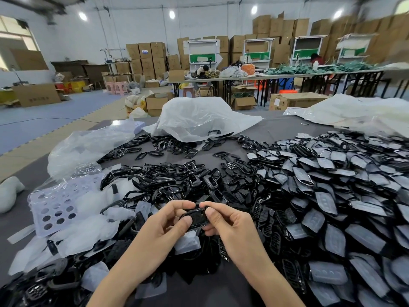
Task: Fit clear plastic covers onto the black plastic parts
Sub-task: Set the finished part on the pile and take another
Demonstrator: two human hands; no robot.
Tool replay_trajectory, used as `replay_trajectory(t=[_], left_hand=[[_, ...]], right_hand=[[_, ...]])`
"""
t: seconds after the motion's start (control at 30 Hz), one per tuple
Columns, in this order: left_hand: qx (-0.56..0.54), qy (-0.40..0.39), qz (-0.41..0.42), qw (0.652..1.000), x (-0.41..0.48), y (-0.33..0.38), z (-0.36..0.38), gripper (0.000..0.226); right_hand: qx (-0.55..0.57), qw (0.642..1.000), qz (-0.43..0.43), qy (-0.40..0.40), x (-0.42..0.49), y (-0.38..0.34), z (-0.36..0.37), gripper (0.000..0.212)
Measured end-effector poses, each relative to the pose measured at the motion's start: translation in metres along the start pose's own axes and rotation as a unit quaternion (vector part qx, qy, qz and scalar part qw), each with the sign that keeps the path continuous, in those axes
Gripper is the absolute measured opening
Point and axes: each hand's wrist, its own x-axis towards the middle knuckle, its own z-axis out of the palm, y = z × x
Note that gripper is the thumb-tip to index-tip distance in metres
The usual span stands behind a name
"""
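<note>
Your left hand (164,220) and right hand (223,220) both pinch one black part (194,219) above the table's near edge, mid-fitting by my judgement; next, press its clear cover fully home, though seating is unclear.

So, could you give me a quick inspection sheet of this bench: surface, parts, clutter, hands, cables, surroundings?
Surface: grey table, mostly buried under parts.
Job's things: black part held between both hands; bare black frames heaped behind it; clear covers at left; covered parts piled at right.
Clutter: plastic bags, perforated tray.
Grippers: left hand and right hand both pinch the black part.
Cables: one dark cable on the floor, far left.
Surroundings: stacked cardboard boxes, far tables.
</note>
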Motion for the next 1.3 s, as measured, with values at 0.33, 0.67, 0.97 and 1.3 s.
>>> replay_trajectory(t=[0.33,0.67,0.97,1.3], left_hand=[[0.034,0.033,-0.003,0.999,0.0,0.003,0.003,0.032],[0.166,0.186,0.036,0.968,-0.002,0.007,0.007,0.022],[0.365,-0.004,0.049,0.93,-0.013,-0.013,-0.009,0.03],[0.221,0.134,-0.001,0.966,-0.009,-0.002,-0.002,0.012]], right_hand=[[-0.019,1.0,-0.013,-0.009,-0.003,-0.001,0.0,0.021],[-0.06,0.998,-0.004,0.031,0.001,0.008,-0.001,0.018],[-0.002,0.988,0.011,0.155,0.008,0.01,-0.01,0.005],[0.108,0.985,0.044,0.129,0.009,0.005,-0.008,0.009]])
